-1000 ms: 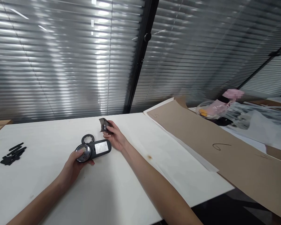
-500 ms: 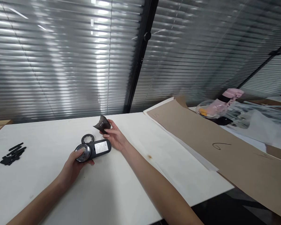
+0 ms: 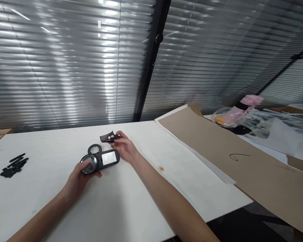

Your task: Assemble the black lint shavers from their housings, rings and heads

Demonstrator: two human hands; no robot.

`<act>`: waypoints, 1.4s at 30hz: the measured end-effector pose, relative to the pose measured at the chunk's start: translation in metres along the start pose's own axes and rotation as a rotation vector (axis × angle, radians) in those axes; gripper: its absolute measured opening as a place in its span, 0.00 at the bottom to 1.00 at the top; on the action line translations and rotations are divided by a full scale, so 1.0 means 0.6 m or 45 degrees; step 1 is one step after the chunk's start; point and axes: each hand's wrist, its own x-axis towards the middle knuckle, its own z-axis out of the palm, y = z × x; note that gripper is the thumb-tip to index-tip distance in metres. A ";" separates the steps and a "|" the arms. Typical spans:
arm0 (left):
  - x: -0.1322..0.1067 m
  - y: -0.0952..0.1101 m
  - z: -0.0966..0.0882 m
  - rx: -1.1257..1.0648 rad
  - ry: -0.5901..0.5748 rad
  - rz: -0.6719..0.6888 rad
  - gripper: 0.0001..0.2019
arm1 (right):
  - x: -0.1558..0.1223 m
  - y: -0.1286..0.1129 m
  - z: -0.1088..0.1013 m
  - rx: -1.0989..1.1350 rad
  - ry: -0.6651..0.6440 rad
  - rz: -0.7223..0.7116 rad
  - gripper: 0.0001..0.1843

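Left hand (image 3: 78, 172): we clamp the lint shaver (image 3: 108, 158) at its mesh head, resting on the counter (image 3: 40, 205).
Right hand (image 3: 125, 147): we pinch a dark curved piece (image 3: 108, 137) just above it.
Loose: a black ring (image 3: 94, 148) sits off the shaver, touching its edge.

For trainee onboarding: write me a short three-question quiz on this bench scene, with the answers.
1. True or false: the left hand holds the lint shaver at its perforated metal head.
2. Multiple choice: what lies on the white table just beyond the shaver? A) a black notched ring B) a pair of scissors C) a coffee mug
3. Short answer: what is the right hand holding?

Key: 1. True. 2. A. 3. A small dark piece.
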 end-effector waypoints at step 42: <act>-0.005 0.013 0.017 -0.121 0.086 0.019 0.20 | 0.003 0.008 0.002 0.097 0.089 -0.127 0.18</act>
